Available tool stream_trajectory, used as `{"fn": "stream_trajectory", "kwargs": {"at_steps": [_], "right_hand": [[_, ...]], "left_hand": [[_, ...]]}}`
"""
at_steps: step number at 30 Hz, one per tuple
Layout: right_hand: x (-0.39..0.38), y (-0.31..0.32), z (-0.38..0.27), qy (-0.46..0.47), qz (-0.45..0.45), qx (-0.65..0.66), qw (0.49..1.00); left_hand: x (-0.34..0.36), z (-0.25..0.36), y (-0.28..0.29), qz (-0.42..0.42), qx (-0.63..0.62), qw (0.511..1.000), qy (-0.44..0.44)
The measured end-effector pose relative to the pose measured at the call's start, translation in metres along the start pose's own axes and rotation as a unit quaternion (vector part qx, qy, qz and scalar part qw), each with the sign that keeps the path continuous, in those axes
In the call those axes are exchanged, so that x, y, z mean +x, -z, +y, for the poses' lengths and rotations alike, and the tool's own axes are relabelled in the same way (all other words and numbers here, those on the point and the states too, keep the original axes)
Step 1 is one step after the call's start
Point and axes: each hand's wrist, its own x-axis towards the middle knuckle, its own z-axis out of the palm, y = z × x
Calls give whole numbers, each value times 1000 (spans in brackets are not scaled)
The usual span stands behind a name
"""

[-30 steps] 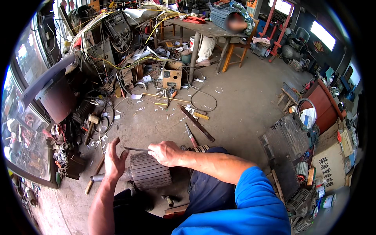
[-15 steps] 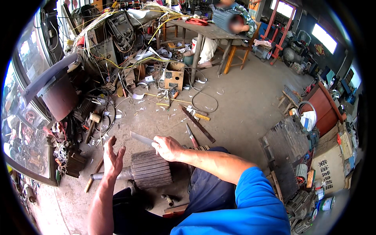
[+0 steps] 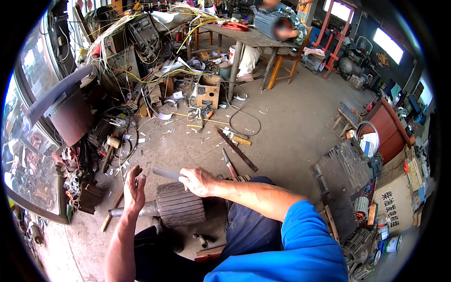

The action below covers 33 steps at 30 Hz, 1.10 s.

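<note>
My right hand [image 3: 199, 182] grips a flat grey metal blade [image 3: 165, 173] by its right end, just above a motor rotor [image 3: 181, 205]. The blade points left, toward my other hand. Lengthwise slots run along the rotor's drum, and its shaft [image 3: 149, 208] sticks out to the left, passing behind my left wrist. My left hand [image 3: 134, 191] is raised over that shaft, fingers stretched upward and holding nothing. The rotor lies low in front of my knees; its right end is hidden by my right arm and leg.
On the floor ahead lie a knife-like tool [image 3: 229, 163], a dark flat bar [image 3: 237, 149] and paper scraps. A wooden mallet [image 3: 111, 148] rests at the left near tangled cables. Behind stands a table [image 3: 253, 36] with a person's arm at it. At the right is a wooden pallet [image 3: 340, 176].
My right hand has shifted slightly left with the blade. The thumb of my left hand has drawn closer to its fingers.
</note>
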Motion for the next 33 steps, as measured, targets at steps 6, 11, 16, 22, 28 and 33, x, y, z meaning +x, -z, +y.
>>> {"fn": "stream_trajectory", "kwargs": {"at_steps": [6,11,16,22,28,33], "right_hand": [[-2,3,-7,5,-18,23,1000],[-3,4,-11,-2,-31,45,999],[-6,10,-17,-17,-45,58,997],[-7,10,-19,-20,-54,77,995],[-6,10,-27,-39,-75,103,991],[-6,10,-16,8,-61,46,997]], "left_hand": [[4,-6,-6,6,-52,999,-15],[4,-7,-5,2,-88,996,13],[3,-5,-6,-13,-129,991,25],[0,7,-8,-45,-204,975,72],[3,-21,-5,-44,-245,965,76],[4,-21,-8,-57,-257,961,84]]}}
